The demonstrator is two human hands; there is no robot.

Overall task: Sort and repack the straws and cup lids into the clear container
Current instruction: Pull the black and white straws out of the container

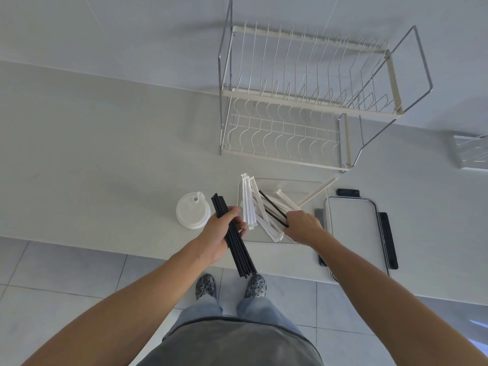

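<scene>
Gripping a black straw bundle (235,241), left hand (220,233); right hand (303,225) pinches two black straws (272,208).

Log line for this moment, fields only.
left hand: grips black straw bundle | right hand: pinches black straws over clear container | cup lids: on counter | container lid: off

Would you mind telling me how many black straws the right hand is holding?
2 thin black straws, pinched by the right hand above the clear plastic container; its fingers could hide another.
</scene>
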